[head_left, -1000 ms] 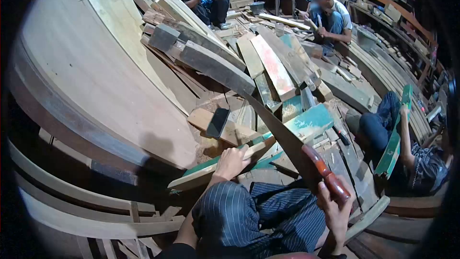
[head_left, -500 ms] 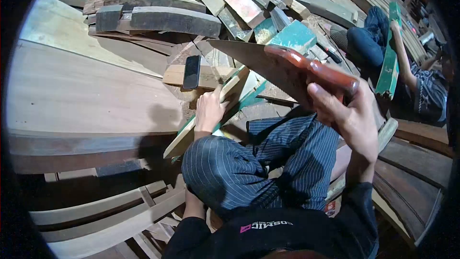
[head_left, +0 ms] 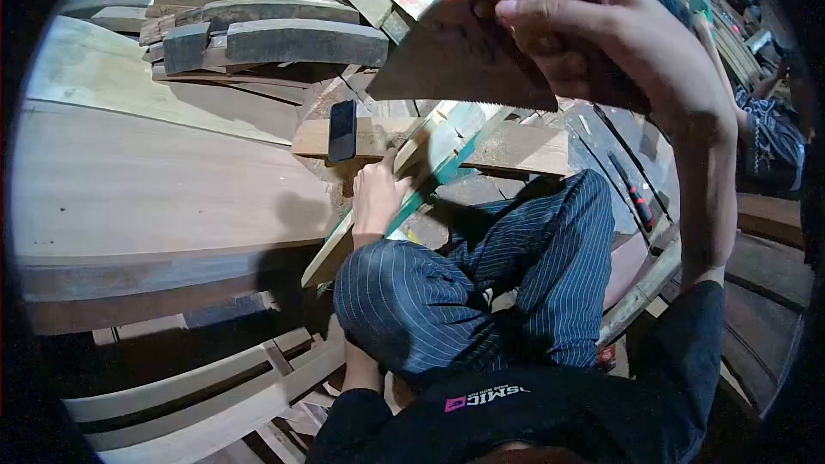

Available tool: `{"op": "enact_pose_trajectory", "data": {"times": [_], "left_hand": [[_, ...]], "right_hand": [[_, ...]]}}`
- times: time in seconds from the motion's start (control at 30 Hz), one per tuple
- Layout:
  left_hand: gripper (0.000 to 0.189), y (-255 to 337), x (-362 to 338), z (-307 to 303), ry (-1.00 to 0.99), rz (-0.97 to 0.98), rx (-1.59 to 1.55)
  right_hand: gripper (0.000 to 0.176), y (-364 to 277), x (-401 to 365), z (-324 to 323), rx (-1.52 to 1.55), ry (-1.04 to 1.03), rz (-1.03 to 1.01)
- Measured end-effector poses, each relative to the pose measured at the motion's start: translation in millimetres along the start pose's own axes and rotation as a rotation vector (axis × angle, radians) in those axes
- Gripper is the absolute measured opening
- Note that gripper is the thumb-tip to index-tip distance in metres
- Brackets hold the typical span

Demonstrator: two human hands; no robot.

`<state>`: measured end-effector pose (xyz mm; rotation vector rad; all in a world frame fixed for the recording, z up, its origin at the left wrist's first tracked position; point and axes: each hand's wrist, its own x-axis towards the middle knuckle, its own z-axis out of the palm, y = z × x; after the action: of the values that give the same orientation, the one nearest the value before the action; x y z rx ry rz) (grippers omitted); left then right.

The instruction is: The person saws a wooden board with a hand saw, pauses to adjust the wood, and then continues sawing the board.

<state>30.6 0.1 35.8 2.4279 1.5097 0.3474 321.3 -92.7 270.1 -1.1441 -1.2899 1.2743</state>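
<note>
My right hand (head_left: 593, 26) is raised at the upper right, fingers wrapped around the handle of a handsaw. The saw's blade (head_left: 468, 60) points left in the air, its toothed edge facing down, apart from the wood below. My left hand (head_left: 378, 198) grips a green-edged wooden piece (head_left: 325, 259) that slants up from beside my knee. The upper part of this piece rests across a flat wooden block (head_left: 533, 148) dusted with sawdust. Some of the left fingers are hidden in shadow.
A phone (head_left: 342, 131) lies on the block's left end. Wide boards (head_left: 163, 180) are stacked at left, curved offcuts (head_left: 309, 41) behind. A red-and-black-handled tool (head_left: 640, 204) lies at right. Another person's patterned clothing (head_left: 769, 142) shows at far right, near a green beam (head_left: 699, 0).
My right hand has lifted the handsaw up and turned it so the toothed edge faces down. The left hand stays on the green-edged piece.
</note>
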Motion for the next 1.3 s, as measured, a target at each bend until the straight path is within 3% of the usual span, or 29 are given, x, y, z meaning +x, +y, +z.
{"op": "enact_pose_trajectory", "data": {"times": [0.03,0.13,0.2,0.23,0.37,0.43,0.5,0.57,0.7,1.03,1.17,1.3], "left_hand": [[0.045,0.9,-0.9,-0.4,0.006,0.003,-0.002],[0.053,-4.5,-0.4,4.9,0.019,-0.008,0.001],[0.054,-10.9,0.6,11.6,0.050,-0.018,0.016],[0.055,-12.4,-0.6,11.7,0.047,0.002,-0.012],[0.059,-4.3,-2.3,3.6,0.050,0.054,-0.071],[0.059,-4.4,-2.9,3.1,0.053,0.066,-0.070],[0.049,-4.2,-2.0,3.1,0.047,0.062,-0.086],[0.038,-2.5,-3.1,0.7,0.028,0.037,-0.112],[0.036,-5.2,-4.0,3.0,0.042,0.041,-0.143],[0.037,-7.9,-2.8,3.8,0.029,0.057,-0.118],[0.042,-8.4,-0.7,4.5,0.001,0.031,-0.075],[0.049,-9.1,1.4,4.7,-0.016,0.024,-0.037]], "right_hand": [[0.033,-2.2,7.8,-12.9,0.053,-0.090,0.001],[0.030,-74.1,-2.8,21.9,-0.267,0.046,0.183],[0.029,-59.6,-2.5,4.3,-0.219,-0.182,-0.059],[0.030,-53.2,-3.9,1.6,-0.226,-0.174,-0.103],[0.033,6.2,-17.1,25.3,-0.172,0.137,-0.245],[0.033,0.3,-26.1,21.5,-0.358,0.042,-0.120],[0.035,3.0,-35.3,27.3,-0.414,0.118,-0.071],[0.036,1.7,-37.1,29.6,-0.422,0.132,0.002],[0.038,1.3,-37.9,26.6,-0.358,0.043,0.036],[0.040,9.9,-35.3,28.6,-0.484,0.033,-0.009],[0.042,5.1,-42.0,35.2,-0.491,0.053,0.062],[0.047,12.9,-39.0,32.6,-0.412,-0.041,0.021]]}}
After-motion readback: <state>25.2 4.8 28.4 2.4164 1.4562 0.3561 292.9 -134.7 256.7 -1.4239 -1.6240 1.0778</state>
